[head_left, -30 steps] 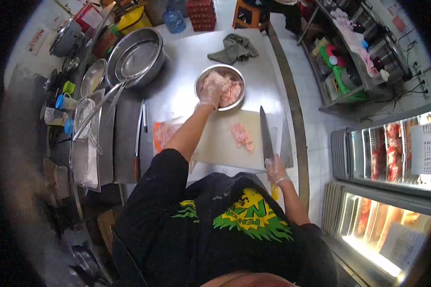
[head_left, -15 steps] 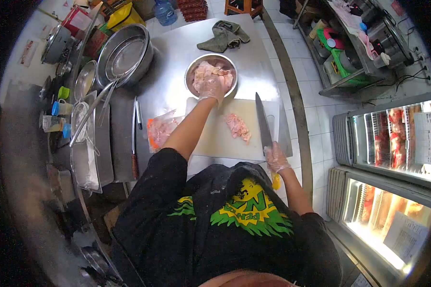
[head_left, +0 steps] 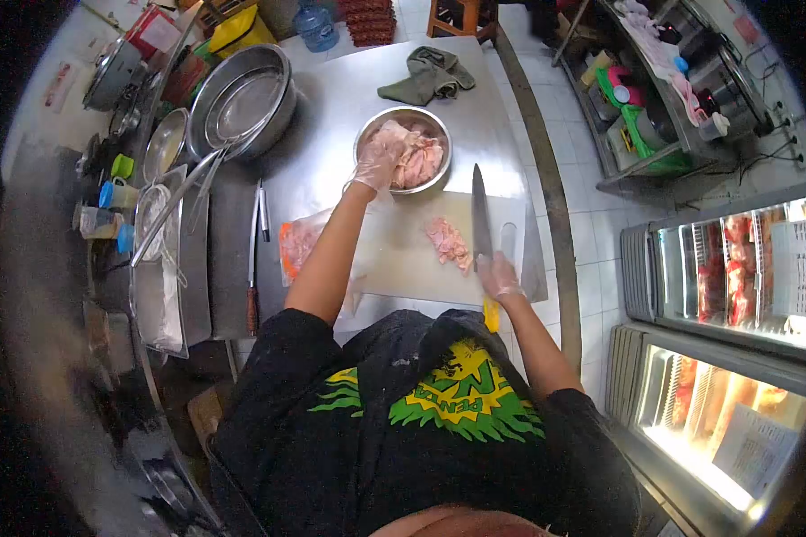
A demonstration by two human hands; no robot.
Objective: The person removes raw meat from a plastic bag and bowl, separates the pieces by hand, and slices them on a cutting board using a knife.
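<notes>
Head view: with the right hand [head_left: 500,276], grasps the knife [head_left: 481,215] by its yellow handle [head_left: 492,315], partly over the cutting board [head_left: 398,251], beside chopped meat [head_left: 448,243]. Dips the left hand [head_left: 378,161] into the metal bowl [head_left: 450,154], among raw meat [head_left: 421,168]; cannot tell whether clasping any. Could slip onto the blade [head_left: 479,192] through a greasy glove [head_left: 511,291], or tip the bowl by pressing on the rim.

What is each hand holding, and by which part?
The right hand grips the knife by its yellow handle. The left hand is on the meat in the bowl; unclear whether it grips any.
</notes>
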